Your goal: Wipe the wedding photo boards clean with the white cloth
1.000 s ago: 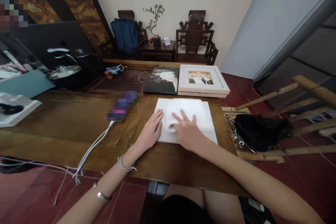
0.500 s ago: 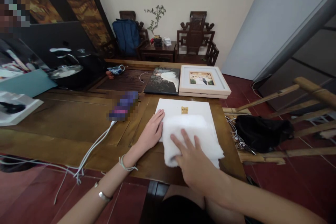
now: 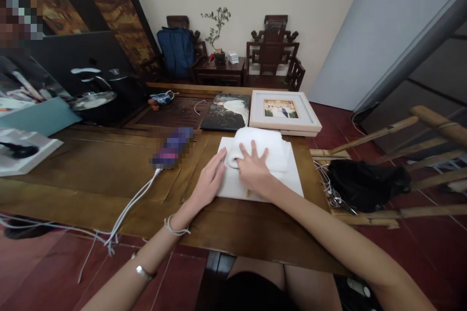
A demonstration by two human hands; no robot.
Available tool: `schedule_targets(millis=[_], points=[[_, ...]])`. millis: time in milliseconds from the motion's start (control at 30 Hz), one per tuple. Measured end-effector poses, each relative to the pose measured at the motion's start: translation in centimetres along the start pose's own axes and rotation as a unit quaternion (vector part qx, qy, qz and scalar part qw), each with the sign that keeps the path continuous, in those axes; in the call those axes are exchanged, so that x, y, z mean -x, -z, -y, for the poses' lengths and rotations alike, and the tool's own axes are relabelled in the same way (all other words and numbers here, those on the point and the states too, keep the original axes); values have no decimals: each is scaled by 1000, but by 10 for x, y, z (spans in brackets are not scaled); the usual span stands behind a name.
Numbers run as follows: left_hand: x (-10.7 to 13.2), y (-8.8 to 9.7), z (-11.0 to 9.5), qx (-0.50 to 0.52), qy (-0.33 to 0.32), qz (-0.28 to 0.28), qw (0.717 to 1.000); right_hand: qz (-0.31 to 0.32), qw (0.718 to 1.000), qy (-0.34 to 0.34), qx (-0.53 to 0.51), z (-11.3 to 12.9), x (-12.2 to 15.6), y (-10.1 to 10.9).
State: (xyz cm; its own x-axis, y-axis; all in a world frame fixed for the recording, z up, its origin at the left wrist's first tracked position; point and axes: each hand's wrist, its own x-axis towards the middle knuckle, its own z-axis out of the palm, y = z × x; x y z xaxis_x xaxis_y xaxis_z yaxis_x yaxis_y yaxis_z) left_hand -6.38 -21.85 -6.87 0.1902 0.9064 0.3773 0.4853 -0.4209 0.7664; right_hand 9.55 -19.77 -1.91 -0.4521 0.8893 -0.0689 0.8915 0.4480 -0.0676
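A flat white board (image 3: 288, 182) lies face down on the wooden table (image 3: 109, 165). My right hand (image 3: 254, 170) presses a folded white cloth (image 3: 272, 148) onto the board's far half, fingers spread on the cloth. My left hand (image 3: 210, 180) rests flat on the board's left edge, fingers stretched out and together, holding it steady.
A white picture frame (image 3: 284, 112) and a dark photo print (image 3: 228, 112) lie just beyond the board. A blurred device with a white cable (image 3: 131, 201) sits to the left. A black bag (image 3: 365, 180) rests on bamboo rails to the right. Pots and a teal box stand far left.
My right hand has slid the cloth from the board's near edge away to its far half. The small gold hanger seen half a second ago is now covered. My left hand has stayed put.
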Motion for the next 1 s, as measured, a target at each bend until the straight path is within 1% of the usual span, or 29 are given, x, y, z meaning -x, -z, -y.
schedule_targets(millis=[67, 133, 200, 233, 300, 367, 433, 500, 567, 600, 667, 767, 833, 867, 933, 1000], points=[[0, 3, -3, 59, 10, -40, 997, -38, 998, 52, 8, 13, 2, -3], [0, 4, -3, 95, 14, -75, 993, -61, 989, 136, 4, 24, 17, -4], [1, 3, -2, 100, 14, -87, 991, -48, 977, 210, -3, 30, 40, 0], [1, 2, -1, 94, 13, -88, 992, -35, 972, 234, -8, 31, 51, 3], [2, 0, 0, 69, 16, -77, 995, -16, 968, 252, -16, 28, 71, 11], [3, -3, 0, 31, 22, -55, 998, -1, 971, 238, -20, 20, 79, 19], [4, -5, -1, -12, 26, -27, 999, 4, 981, 191, -20, 8, 72, 27], [3, -6, -1, -51, 18, -1, 999, 9, 992, 124, -28, -5, 52, 32], [3, -6, 0, -86, 4, 17, 996, 12, 996, 72, -47, -15, 25, 36], [2, -6, 1, -102, -2, 22, 995, 13, 996, 60, -57, -18, 11, 36], [2, -6, 2, -130, -8, 26, 991, 11, 995, 59, -76, -16, -14, 37], [2, -5, 4, -148, -10, 29, 989, 0, 993, 67, -101, -6, -36, 35], [3, -4, 4, -144, -15, 32, 989, -10, 991, 61, -115, -5, -42, 34], [3, -4, 4, -139, -17, 33, 990, -15, 991, 54, -120, -8, -43, 34], [4, -4, 4, -132, -20, 35, 991, -26, 991, 36, -127, -24, -39, 36], [4, -4, 4, -129, -21, 36, 991, -35, 991, 21, -128, -50, -29, 39]])
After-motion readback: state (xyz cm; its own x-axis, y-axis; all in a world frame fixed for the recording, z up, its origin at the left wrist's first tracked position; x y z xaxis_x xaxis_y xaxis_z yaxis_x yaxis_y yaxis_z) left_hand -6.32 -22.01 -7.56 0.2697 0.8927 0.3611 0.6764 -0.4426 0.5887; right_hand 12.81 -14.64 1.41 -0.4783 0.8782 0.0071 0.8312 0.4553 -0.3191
